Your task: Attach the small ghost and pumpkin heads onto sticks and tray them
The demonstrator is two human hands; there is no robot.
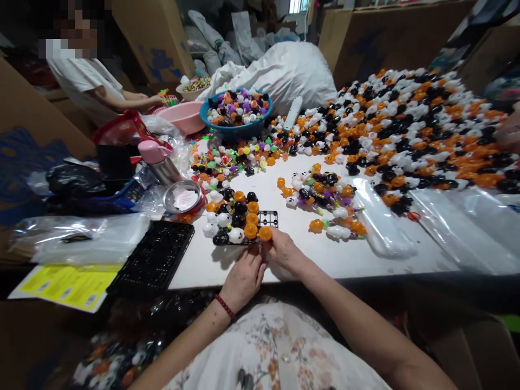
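Note:
A black grid rack (pixel 268 219) lies near the table's front edge, its left part covered by rows of orange, black and white toy pieces (pixel 238 219). My left hand (pixel 246 273) is at the rack's front edge, fingers together; what they grip, if anything, is hidden. Just right of it, my right hand (pixel 283 250) has its fingers closed round an orange piece (pixel 265 233) at the rack's front right corner. More black racks (pixel 156 254) are stacked to the left. A mixed pile of small toys (pixel 320 189) lies behind and to the right.
Clear plastic bags (pixel 379 222) lie at the right, before a large heap of orange, black and white toys (pixel 422 124). A steel flask (pixel 160 162), a metal bowl (pixel 182 197) and a filled blue basin (pixel 236 127) stand left and behind. A person (pixel 87 81) works at the back left.

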